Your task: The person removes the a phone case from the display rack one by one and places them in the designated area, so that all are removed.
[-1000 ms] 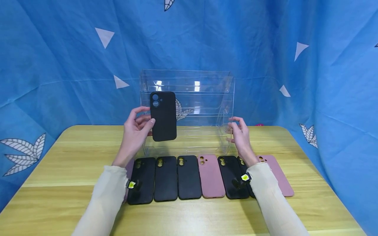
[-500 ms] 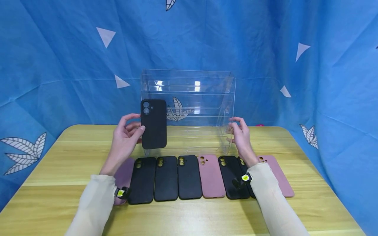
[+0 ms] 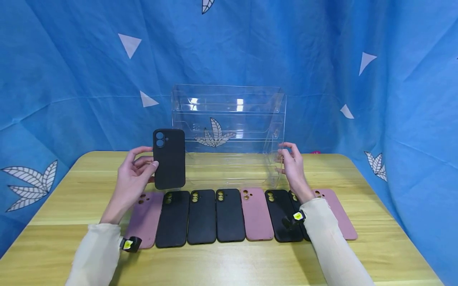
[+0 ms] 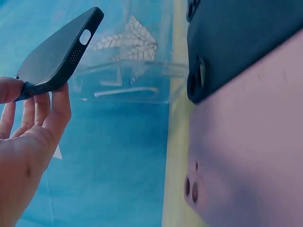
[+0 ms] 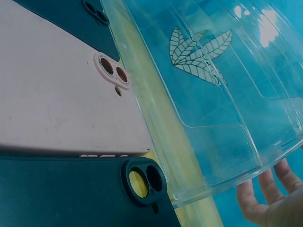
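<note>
My left hand grips a black phone case by its left edge, thumb on the back face and fingers behind. The case is upright, raised above the row and left of the clear acrylic rack. In the left wrist view, the case's bottom edge shows a port cutout and speaker holes. My right hand is at the rack's right side; in the right wrist view its fingertips rest along the transparent side panel, and the thumb is hidden there.
Black and pink phone cases lie side by side along the wooden table, below the rack. A pink case is at the left end, partly under my left forearm; another pink case ends the row on the right. A blue curtain hangs behind.
My left hand has carried the black phone case left and down, from in front of the rack to beside its left edge. My right hand stays at the rack's side.
</note>
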Demonstrator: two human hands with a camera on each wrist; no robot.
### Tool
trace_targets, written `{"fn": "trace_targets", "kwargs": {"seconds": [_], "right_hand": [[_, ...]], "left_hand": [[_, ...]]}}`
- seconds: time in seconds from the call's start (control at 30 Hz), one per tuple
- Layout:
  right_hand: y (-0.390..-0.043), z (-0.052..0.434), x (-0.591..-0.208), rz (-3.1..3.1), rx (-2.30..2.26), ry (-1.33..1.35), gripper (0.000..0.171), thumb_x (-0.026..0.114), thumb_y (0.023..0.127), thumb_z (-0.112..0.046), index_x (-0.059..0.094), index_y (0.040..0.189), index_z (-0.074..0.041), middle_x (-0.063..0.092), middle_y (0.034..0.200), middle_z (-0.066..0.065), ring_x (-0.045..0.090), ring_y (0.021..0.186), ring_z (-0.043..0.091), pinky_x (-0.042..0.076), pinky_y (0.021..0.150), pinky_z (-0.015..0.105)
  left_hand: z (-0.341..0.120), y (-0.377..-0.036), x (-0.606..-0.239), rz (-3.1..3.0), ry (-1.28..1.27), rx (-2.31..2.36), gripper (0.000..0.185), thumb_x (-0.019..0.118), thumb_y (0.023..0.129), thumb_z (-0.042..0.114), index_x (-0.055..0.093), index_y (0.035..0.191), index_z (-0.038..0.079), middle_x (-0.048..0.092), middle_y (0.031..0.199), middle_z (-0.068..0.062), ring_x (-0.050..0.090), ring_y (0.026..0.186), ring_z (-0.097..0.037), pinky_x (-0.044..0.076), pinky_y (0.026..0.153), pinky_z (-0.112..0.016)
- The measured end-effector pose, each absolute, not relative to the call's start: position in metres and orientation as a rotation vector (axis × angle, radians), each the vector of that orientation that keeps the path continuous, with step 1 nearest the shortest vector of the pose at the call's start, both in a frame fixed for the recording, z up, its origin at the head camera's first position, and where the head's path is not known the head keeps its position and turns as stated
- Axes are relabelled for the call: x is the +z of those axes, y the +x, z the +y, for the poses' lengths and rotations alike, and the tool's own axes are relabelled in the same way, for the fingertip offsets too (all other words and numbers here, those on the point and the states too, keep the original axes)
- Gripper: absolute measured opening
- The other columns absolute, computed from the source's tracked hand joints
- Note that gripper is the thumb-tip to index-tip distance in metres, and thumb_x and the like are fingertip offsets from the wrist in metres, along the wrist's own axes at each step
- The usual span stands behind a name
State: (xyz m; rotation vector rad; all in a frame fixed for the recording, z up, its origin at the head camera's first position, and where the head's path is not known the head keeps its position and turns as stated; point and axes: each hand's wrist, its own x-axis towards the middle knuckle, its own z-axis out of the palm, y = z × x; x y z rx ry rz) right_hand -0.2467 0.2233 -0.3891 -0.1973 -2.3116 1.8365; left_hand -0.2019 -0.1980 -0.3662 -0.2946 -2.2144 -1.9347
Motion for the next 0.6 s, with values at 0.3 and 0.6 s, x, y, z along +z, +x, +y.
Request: {"fn": "trace_targets", "kwargs": {"seconds": [0.3, 0.6], "right_hand": [[-0.245, 0.224, -0.390, -2.311, 1.836, -0.189, 0.042, 0.039, 0.107, -0.034, 0.045, 0.143, -0.013, 0.051, 0.112, 0.008, 0.059, 0.109, 0.033, 0.057, 0.094, 0.058], [-0.246, 0.224, -0.390, -2.310, 1.829, -0.179, 0.042, 0.039, 0.107, -0.033, 0.045, 0.143, -0.013, 0.051, 0.110, 0.006, 0.059, 0.108, 0.032, 0.058, 0.092, 0.055]], "left_hand": [[-0.218, -0.195, -0.373, -2.208, -0.292, -1.968, 0.040, 0.063, 0.101, 0.010, 0.049, 0.138, 0.018, 0.071, 0.104, 0.010, 0.072, 0.087, -0.003, 0.063, 0.070, -0.023], [-0.241, -0.187, -0.382, -2.314, -0.207, -1.884, 0.041, 0.063, 0.101, 0.012, 0.049, 0.138, 0.022, 0.069, 0.101, 0.016, 0.070, 0.087, 0.002, 0.062, 0.069, -0.021]]}}
